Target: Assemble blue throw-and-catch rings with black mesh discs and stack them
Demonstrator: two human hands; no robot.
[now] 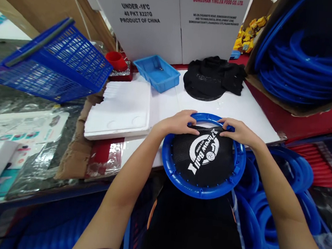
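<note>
A blue plastic ring [167,158] with black mesh [181,151] across it rests between the white tabletop and my lap. White "Throw Ball" lettering is printed on the mesh. At the ring's far side a gap shows between the mesh edge and the rim. My left hand [180,122] is closed at the far left of the ring, its thumb on the mesh edge and its fingers by the rim. On the far right, my right hand [237,131] pinches the mesh edge in the same way, fingers over the rim. The fingertips are partly hidden.
Loose black mesh pieces [203,83] lie behind the ring, beside a light-blue tray [161,77]. White foam [120,112] and a blue basket [60,59] are left. More blue rings fill a carton [300,71] at right and lie below my right arm. White cartons [151,33] stand behind.
</note>
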